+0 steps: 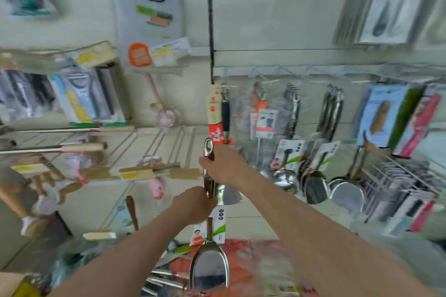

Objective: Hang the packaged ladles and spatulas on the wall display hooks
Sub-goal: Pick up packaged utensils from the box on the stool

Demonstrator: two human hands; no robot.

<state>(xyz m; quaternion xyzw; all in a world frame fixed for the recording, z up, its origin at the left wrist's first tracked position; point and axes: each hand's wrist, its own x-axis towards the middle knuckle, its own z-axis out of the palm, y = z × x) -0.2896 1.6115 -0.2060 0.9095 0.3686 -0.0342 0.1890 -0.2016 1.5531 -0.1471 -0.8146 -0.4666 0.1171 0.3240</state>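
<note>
Both hands, left and right, grip an upright steel spatula before hung utensils.

Nothing here reads clearly: the red tag on a hanging utensil carries a large white character, too blurred to make out, and the other labels are smeared.

We see bright, even light with soft shadows. Glare sits on the steel spatula blade. Around it everything smears: motion blur worsens toward the edges above and beside it, where wide-angle bending curves the wall rail.
</note>
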